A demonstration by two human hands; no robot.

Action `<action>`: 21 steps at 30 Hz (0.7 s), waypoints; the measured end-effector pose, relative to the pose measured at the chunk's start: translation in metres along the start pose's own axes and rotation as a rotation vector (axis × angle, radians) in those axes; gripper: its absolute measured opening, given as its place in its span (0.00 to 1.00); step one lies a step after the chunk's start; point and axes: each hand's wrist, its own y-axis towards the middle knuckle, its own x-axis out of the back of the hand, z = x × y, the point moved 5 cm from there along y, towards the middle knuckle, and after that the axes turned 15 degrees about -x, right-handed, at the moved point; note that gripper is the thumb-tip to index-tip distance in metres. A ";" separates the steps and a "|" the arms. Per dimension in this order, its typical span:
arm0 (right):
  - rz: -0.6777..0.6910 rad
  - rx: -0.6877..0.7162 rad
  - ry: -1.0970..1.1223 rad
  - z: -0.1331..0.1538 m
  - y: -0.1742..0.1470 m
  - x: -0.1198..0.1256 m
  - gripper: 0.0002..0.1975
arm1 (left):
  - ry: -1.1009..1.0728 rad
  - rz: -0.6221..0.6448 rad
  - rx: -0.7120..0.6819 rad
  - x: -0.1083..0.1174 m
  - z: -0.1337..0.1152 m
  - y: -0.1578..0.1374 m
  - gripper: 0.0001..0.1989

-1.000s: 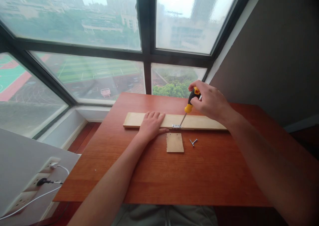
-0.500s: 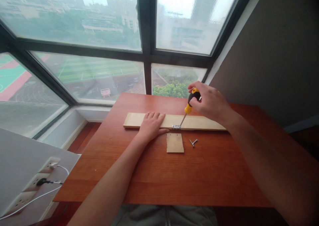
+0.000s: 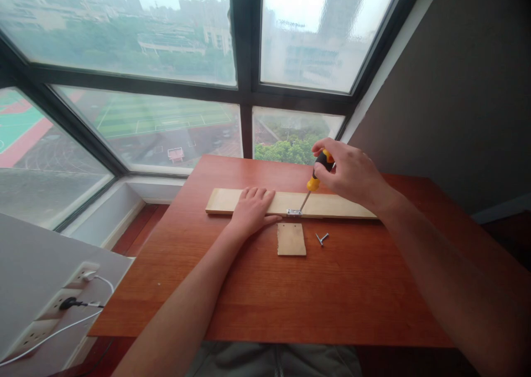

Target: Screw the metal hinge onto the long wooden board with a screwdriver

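Observation:
A long pale wooden board (image 3: pixel 332 204) lies across the table. My left hand (image 3: pixel 253 208) rests flat on it with the fingers stretched out, left of a small metal hinge (image 3: pixel 294 212) at the board's near edge. With my right hand (image 3: pixel 346 169) I grip the handle of a yellow and black screwdriver (image 3: pixel 314 183). It leans to the right, and its tip meets the hinge's right end; whether a screw is under it is too small to tell. Just in front of the hinge lies a small wooden plate (image 3: pixel 291 239) with two holes, and beside it are two loose screws (image 3: pixel 322 239).
The reddish-brown wooden table (image 3: pixel 257 299) stands against large windows with a dark frame (image 3: pixel 245 94). A grey wall (image 3: pixel 448 100) rises at the right. Wall sockets (image 3: pixel 53 305) with plugged-in cables are at the lower left, beside the table's edge.
The screwdriver's handle has turned slightly in my right hand, and the fingers have shifted a little. My left hand, the board and the loose pieces stay put.

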 end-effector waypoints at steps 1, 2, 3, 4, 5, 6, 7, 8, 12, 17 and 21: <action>-0.009 -0.008 -0.016 0.000 0.000 0.001 0.12 | -0.002 -0.001 0.001 0.000 0.000 0.000 0.35; -0.014 -0.017 -0.031 0.001 0.000 0.001 0.12 | -0.004 -0.002 0.002 0.001 0.000 0.000 0.35; -0.016 -0.024 -0.042 0.001 0.000 0.001 0.12 | -0.008 -0.003 0.003 0.001 0.000 0.000 0.35; -0.018 -0.027 -0.045 0.001 0.000 0.002 0.12 | -0.012 -0.003 0.005 0.001 0.000 0.000 0.35; -0.017 -0.027 -0.041 0.001 0.000 0.002 0.11 | -0.016 -0.004 0.007 0.001 0.000 0.000 0.35; -0.018 -0.023 -0.032 0.001 0.000 0.002 0.11 | -0.020 -0.004 0.008 0.000 0.000 0.000 0.35; -0.017 -0.018 -0.022 0.001 -0.001 0.002 0.12 | -0.023 -0.004 0.009 0.000 0.000 0.000 0.35; -0.012 -0.009 -0.010 0.000 -0.001 0.002 0.14 | -0.024 -0.004 0.010 0.000 0.000 0.000 0.35; 0.017 0.012 0.006 0.000 -0.002 0.001 0.14 | -0.024 -0.005 0.019 0.000 0.000 -0.001 0.34; -0.021 -0.030 -0.044 -0.001 -0.002 0.001 0.12 | -0.027 -0.006 0.021 0.001 0.000 -0.001 0.34; -0.004 -0.025 0.002 -0.001 -0.003 0.001 0.15 | -0.024 -0.012 0.024 0.002 -0.001 -0.001 0.33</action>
